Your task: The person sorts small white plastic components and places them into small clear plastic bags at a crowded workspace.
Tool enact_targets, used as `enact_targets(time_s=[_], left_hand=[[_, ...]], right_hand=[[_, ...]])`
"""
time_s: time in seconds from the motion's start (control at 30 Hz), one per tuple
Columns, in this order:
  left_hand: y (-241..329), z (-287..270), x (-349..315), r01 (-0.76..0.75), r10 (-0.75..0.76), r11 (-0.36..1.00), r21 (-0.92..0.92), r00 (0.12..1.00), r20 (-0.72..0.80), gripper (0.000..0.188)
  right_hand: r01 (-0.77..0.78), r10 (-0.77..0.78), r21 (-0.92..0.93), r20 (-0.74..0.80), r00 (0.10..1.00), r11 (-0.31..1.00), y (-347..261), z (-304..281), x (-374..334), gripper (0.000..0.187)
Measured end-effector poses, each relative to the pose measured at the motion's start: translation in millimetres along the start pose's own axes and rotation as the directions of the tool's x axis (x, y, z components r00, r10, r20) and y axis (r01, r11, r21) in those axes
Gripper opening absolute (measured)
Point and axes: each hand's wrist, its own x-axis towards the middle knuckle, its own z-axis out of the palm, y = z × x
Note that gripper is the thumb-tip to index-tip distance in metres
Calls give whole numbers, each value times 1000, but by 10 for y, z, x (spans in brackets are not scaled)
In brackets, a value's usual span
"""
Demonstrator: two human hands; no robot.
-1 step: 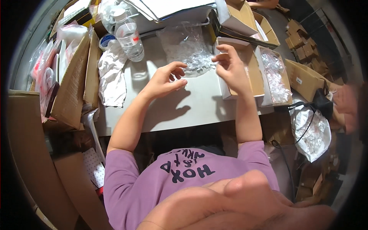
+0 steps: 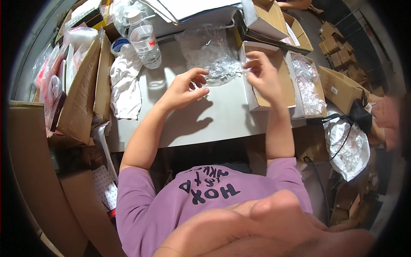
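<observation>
My left hand hovers above the table with its fingers curled. A whitish bit shows just below its thumb; I cannot make out what it is. Further right, my right hand is over the left part of an open cardboard box, its fingers bent and apart from the thumb. Nothing shows between those fingers. Beyond and between the hands lies a clear plastic bag with many small clear pieces at its near end.
A water bottle and a white cloth are at the left, beside cardboard boxes. To the right stands a box with clear packets. A white bag of small pieces and another person's arm are further right.
My right hand has shifted slightly right and nearer to me, further over the open box. My left hand has hardly moved.
</observation>
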Motion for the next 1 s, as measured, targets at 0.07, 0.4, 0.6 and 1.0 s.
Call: enact_targets(time_s=[0.07,0.4,0.6,1.0], left_hand=[[77,-33,-56,26,-26,1000,0,999,-19,45],[2,-15,-12,-12,10,997,70,999,30,43],[-15,-14,-14,13,-14,998,54,1000,16,42],[41,-20,-22,-24,20,995,100,999,42,42]], right_hand=[[-79,97,-370,30,995,926,139,-326,1,34],[-159,452,-697,258,854,699,698,-659,-122,48],[-83,379,-724,256,889,685,745,-690,-132,42],[-73,436,-764,284,854,641,679,-544,-158,52]])
